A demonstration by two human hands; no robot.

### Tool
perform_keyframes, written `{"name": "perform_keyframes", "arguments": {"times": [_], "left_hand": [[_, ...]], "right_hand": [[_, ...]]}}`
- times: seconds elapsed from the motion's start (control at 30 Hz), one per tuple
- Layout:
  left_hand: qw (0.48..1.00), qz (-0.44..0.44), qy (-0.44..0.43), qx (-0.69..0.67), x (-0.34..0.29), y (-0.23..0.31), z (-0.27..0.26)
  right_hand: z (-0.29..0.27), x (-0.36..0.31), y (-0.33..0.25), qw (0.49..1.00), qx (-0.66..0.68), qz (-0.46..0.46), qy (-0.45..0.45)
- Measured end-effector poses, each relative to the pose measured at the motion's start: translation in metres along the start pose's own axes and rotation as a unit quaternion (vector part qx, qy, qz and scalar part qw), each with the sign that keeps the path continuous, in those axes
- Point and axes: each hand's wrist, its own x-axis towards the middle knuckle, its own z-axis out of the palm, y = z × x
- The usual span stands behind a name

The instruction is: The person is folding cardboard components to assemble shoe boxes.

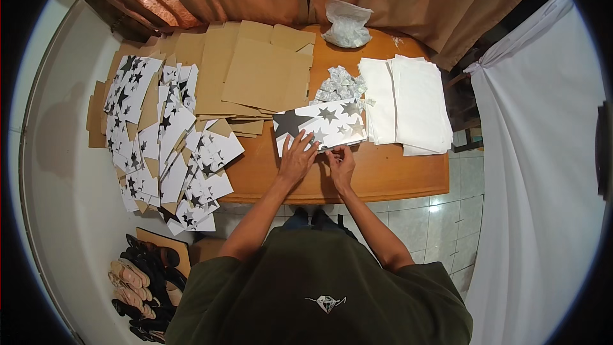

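Observation:
A white flat paper bag printed with black and silver stars lies on the wooden table in front of me. My left hand presses flat on its near left part, fingers spread. My right hand pinches the bag's near edge with fingertips together. Just behind the bag sits a small heap of crumpled star-printed scraps.
A large pile of finished star-printed bags spreads over the table's left end. Brown cardboard sheets are stacked behind. White paper sheets lie at right, a clear plastic bag at the back. Shoes sit on the floor.

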Motion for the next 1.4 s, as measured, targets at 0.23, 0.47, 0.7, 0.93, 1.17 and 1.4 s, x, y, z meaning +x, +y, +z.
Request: {"name": "perform_keyframes", "arguments": {"times": [0.23,0.47,0.7,0.93,1.17,1.4], "left_hand": [[0.998,-0.044,0.000,-0.044,0.011,0.009,0.001],[0.998,-0.026,0.041,-0.028,0.004,0.006,0.007],[0.997,-0.035,0.059,-0.040,0.004,0.007,0.007],[0.993,-0.073,0.030,-0.087,0.004,0.003,0.009],[0.999,-0.020,0.024,-0.027,0.007,0.010,-0.001],[0.998,-0.013,0.011,-0.053,0.007,0.004,0.008]], "right_hand": [[0.010,0.008,-0.004,0.998,0.030,0.029,0.050],[-0.012,0.005,-0.008,0.940,-0.270,-0.208,-0.002],[-0.035,0.029,-0.009,0.838,-0.386,-0.381,-0.066],[-0.035,0.036,-0.005,0.826,-0.355,-0.418,-0.130],[-0.036,0.035,-0.004,0.816,-0.383,-0.414,-0.127],[-0.036,0.042,-0.001,0.810,-0.386,-0.422,-0.132]]}}
